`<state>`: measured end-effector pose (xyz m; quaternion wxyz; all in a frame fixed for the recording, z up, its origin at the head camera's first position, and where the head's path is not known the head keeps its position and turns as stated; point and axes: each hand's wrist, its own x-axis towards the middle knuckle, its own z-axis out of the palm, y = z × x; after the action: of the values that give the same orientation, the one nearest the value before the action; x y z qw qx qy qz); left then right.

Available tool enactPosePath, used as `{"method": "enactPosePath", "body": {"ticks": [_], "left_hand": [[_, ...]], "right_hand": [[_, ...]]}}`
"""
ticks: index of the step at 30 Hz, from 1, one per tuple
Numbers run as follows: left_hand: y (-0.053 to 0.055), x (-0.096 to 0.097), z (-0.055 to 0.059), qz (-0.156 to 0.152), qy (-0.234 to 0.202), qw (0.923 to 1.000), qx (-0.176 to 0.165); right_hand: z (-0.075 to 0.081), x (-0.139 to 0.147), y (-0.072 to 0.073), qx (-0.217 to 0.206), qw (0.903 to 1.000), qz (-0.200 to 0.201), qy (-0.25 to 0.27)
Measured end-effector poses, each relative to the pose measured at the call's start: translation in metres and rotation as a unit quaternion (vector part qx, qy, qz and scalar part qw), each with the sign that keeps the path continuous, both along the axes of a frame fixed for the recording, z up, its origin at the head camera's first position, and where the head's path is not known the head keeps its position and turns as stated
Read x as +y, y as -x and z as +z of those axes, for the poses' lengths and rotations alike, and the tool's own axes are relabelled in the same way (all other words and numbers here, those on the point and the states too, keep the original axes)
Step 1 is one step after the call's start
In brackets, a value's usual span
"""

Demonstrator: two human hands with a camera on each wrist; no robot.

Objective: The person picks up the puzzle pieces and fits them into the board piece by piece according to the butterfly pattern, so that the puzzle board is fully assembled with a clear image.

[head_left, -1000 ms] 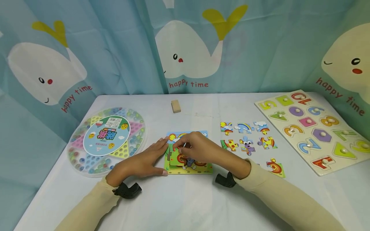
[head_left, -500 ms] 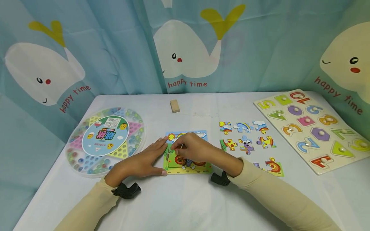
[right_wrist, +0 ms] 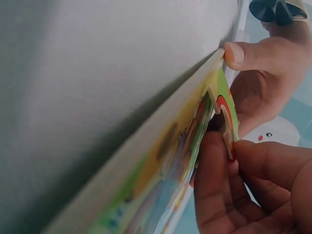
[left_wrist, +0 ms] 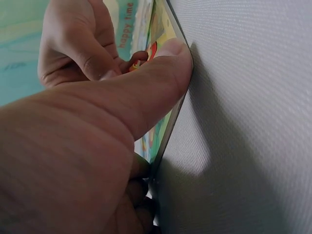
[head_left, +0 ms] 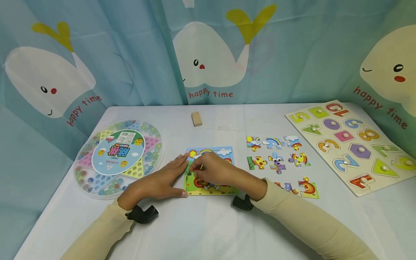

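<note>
My left hand [head_left: 164,180] lies along the left side of a colourful jigsaw board [head_left: 224,150], fingers outstretched. In the left wrist view, its thumb [left_wrist: 156,78] presses the board's corner. Over the left part of the board, my right hand [head_left: 212,169] pinches a green puzzle piece [right_wrist: 224,95] with a red curve between thumb and fingers. That piece stands tilted in the right wrist view, one end down near the board's corner and the pinched end raised. The hand hides much of the board's middle.
Several loose puzzle pieces [head_left: 277,161] lie in rows to the right. Behind them leans a wooden number board [head_left: 341,171] with knobs. A round marble game box [head_left: 118,153] sits at the left. A small wooden block [head_left: 196,119] lies at the back, before a whale-print curtain [head_left: 292,65].
My right hand has shifted slightly left with the puzzle piece, which has come lower toward the board's lower left corner. The left hand stays where it was.
</note>
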<state>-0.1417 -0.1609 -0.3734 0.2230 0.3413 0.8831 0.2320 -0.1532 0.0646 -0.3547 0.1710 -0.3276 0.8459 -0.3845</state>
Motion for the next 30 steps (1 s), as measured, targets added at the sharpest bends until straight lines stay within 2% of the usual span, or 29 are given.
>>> {"method": "enactPosePath", "body": {"ticks": [15, 30], "left_hand": [[-0.0005, -0.0001, 0.0018, 0.006, -0.005, 1.0000, 0.001], [-0.0010, 0.0014, 0.0015, 0.004, -0.004, 1.0000, 0.002]], "right_hand": [[0.0002, -0.0057, -0.0025, 0.036, 0.9978, -0.028, -0.048], [-0.0005, -0.0077, -0.0026, 0.031, 0.9943, -0.042, -0.093]]}}
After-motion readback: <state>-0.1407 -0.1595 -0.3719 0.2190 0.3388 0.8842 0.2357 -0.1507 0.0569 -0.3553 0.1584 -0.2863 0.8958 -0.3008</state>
